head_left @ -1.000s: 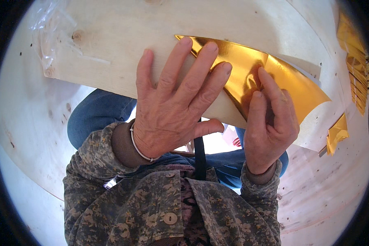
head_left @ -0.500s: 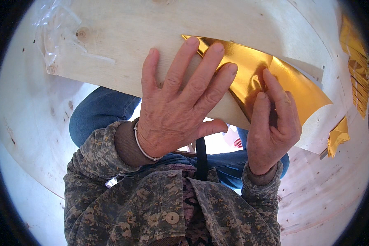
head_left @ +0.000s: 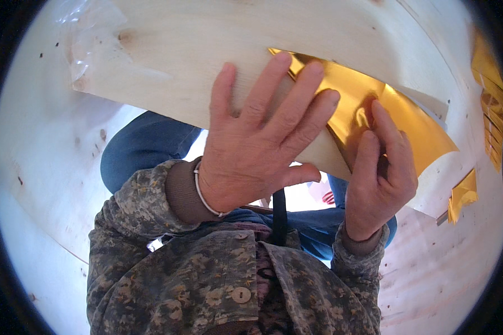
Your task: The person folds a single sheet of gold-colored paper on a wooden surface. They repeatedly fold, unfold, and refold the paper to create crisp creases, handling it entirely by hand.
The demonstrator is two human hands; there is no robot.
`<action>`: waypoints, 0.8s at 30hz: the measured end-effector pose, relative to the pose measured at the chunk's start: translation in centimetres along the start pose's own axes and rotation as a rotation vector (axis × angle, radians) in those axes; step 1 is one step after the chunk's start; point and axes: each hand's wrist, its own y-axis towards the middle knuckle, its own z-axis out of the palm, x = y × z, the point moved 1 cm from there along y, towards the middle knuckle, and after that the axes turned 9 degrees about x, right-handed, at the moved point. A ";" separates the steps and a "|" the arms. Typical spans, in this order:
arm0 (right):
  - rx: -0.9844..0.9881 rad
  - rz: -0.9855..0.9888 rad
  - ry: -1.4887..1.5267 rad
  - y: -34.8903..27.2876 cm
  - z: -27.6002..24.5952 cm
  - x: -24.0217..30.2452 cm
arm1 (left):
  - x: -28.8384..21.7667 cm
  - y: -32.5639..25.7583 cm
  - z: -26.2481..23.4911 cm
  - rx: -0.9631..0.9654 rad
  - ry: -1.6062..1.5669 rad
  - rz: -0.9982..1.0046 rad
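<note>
In the head view, a shiny gold sheet is seen lying on a pale wooden board, right of the middle. Its narrow, pointed end is turned to the upper left and its wide end to the right, where a curved edge is shown. A short crease is visible at its far edge, and dark reflections are caught in the surface near the fingers.

The left hand is held palm down, with its fingers spread wide and its thumb stretched out to the right, clear of the sheet. The sheet's pointed end is partly covered by the longer fingers; nothing is gripped by them.

The right hand is placed at the middle of the sheet, with its fingers curled. A small gap is left between the thumb tip and the index fingertip; whether a fold of the sheet is pinched there cannot be told.

A small folded gold piece is seen to the right of the sheet, and more gold pieces are placed at the far right rim. Crumpled clear plastic is seen at the upper left. A white band is worn on the left wrist, below which a camouflage jacket is visible.
</note>
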 end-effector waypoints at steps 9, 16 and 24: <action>0.038 0.098 0.022 -0.2 -0.2 0.6 | 0.0 0.0 -0.3 0.024 -0.022 -0.003; 0.009 0.016 0.026 0.0 -0.1 0.1 | -0.2 0.1 -0.3 0.027 -0.012 -0.009; 0.024 -0.004 0.005 0.0 -0.4 0.0 | -0.1 0.2 0.2 -0.037 -0.022 0.008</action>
